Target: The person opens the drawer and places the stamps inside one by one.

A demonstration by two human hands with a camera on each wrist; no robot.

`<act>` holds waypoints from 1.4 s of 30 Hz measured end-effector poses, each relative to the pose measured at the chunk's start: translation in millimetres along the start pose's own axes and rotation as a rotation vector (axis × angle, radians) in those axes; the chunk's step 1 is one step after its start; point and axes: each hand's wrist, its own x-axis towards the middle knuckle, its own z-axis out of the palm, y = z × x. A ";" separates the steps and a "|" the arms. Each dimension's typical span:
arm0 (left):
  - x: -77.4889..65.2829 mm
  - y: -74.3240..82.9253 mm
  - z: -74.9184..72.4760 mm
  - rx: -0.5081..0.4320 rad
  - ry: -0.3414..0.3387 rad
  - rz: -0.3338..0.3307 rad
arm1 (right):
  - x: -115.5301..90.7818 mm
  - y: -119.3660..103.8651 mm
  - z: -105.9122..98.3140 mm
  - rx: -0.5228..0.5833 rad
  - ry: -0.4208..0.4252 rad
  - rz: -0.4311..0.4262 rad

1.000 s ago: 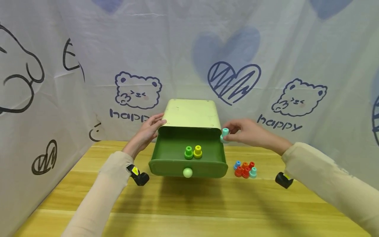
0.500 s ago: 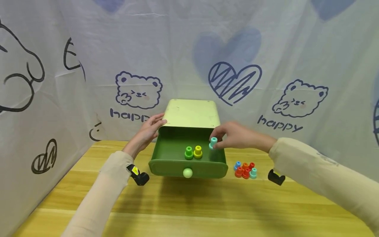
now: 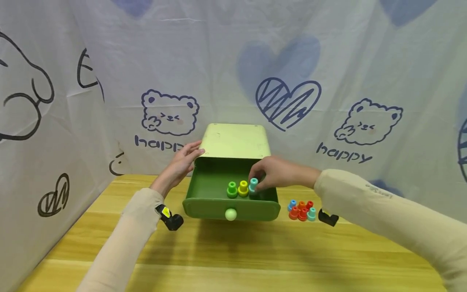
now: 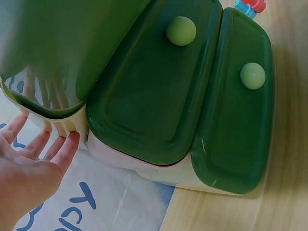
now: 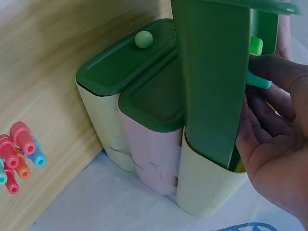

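Observation:
My right hand (image 3: 279, 172) reaches over the side of a pulled-out green drawer (image 3: 208, 207) and pinches a teal peg (image 3: 253, 183) with a wide base between thumb and fingers. The peg stands upright beside a yellow peg (image 3: 243, 189) and a green peg (image 3: 232, 190), making a row behind the drawer front; whether its base touches the drawer floor I cannot tell. With fingers extended, my left hand (image 3: 180, 162) rests against the left side of the cream-topped cabinet (image 3: 235, 140). In the right wrist view, the teal peg (image 5: 259, 81) is partly hidden by the fingers.
Several red, orange, blue and teal pegs (image 3: 302, 211) cluster on the wooden table (image 3: 233, 259) right of the cabinet. Two lower drawers, the middle one (image 4: 144, 96) and the bottom one (image 4: 236, 120), are closed, each with a round knob. A printed cloth (image 3: 226, 61) hangs behind.
My right hand has carried the teal peg leftward and down, from beside the cabinet's right edge into the drawer, next to the yellow peg. The left hand has stayed in place.

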 end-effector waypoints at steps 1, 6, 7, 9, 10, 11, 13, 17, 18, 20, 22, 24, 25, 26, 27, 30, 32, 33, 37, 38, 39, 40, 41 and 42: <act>-0.1 -0.1 0.2 0.000 0.000 0.001 | 0.9 -1.0 0.3 -0.001 -0.006 0.001; 0.0 -0.8 0.2 -0.007 -0.002 0.008 | 5.2 -2.3 2.4 -0.001 -0.030 -0.006; 0.1 -1.0 0.2 -0.009 -0.003 0.012 | 5.9 -2.1 2.8 0.003 -0.032 -0.007; 0.4 -1.1 0.4 -0.008 -0.007 0.020 | 6.6 -1.5 3.5 0.011 -0.033 -0.003; 0.6 -1.2 0.6 -0.008 -0.009 0.024 | 6.8 -1.2 3.8 0.013 -0.034 0.000; 0.8 -1.2 0.8 -0.008 -0.011 0.026 | 6.8 -0.8 4.0 0.018 -0.034 0.003; 1.2 -1.3 1.2 -0.008 -0.014 0.029 | 6.9 -0.1 4.5 0.020 -0.035 0.008; 1.4 -1.5 1.8 0.003 -0.017 0.027 | 6.7 0.7 5.7 0.023 -0.039 0.017; 1.3 -1.4 2.1 0.007 -0.017 0.027 | 6.6 0.7 6.1 0.026 -0.040 0.019; 1.3 -1.5 2.8 0.008 -0.015 0.027 | 6.1 0.9 6.5 0.030 -0.039 0.019; 1.5 -1.7 3.8 0.003 -0.015 0.027 | 4.9 1.0 6.4 0.036 -0.036 0.014; 1.6 -1.5 4.9 -0.004 -0.014 0.028 | 2.9 1.2 5.9 0.055 -0.029 0.012; 1.8 -1.5 5.2 -0.007 -0.015 0.030 | 1.7 1.4 5.4 0.063 -0.024 0.010; 1.8 -1.2 5.5 -0.008 -0.016 0.031 | 0.6 1.5 5.0 0.074 -0.020 0.011; 1.9 -1.1 5.4 -0.008 -0.017 0.032 | -0.9 1.5 4.3 0.082 -0.014 0.008; 1.5 -0.6 4.3 -0.010 -0.021 0.033 | -4.8 0.3 2.3 0.105 0.005 0.009; 1.1 -0.5 3.1 -0.017 -0.018 0.028 | -7.8 -0.8 0.9 0.109 0.020 0.007; 0.8 -0.8 2.6 -0.019 -0.018 0.028 | -9.7 -1.8 -0.1 0.113 0.032 0.006; -0.3 -1.9 0.8 -0.031 -0.006 0.029 | -18.7 -5.7 -4.0 0.125 0.102 -0.010; -0.5 -2.2 0.7 -0.030 -0.004 0.030 | -21.8 -7.8 -5.0 0.131 0.124 -0.010; -0.6 -2.2 0.7 -0.030 -0.002 0.029 | -25.3 -9.9 -5.7 0.143 0.149 -0.005; -0.3 -2.3 0.8 -0.031 0.001 0.028 | -28.9 -12.2 -6.2 0.159 0.177 0.000; 0.2 -2.2 1.2 -0.030 0.001 0.027 | -32.8 -14.6 -6.3 0.174 0.205 0.009; 0.7 -1.9 1.6 -0.029 -0.001 0.027 | -36.9 -17.5 -6.2 0.191 0.233 0.018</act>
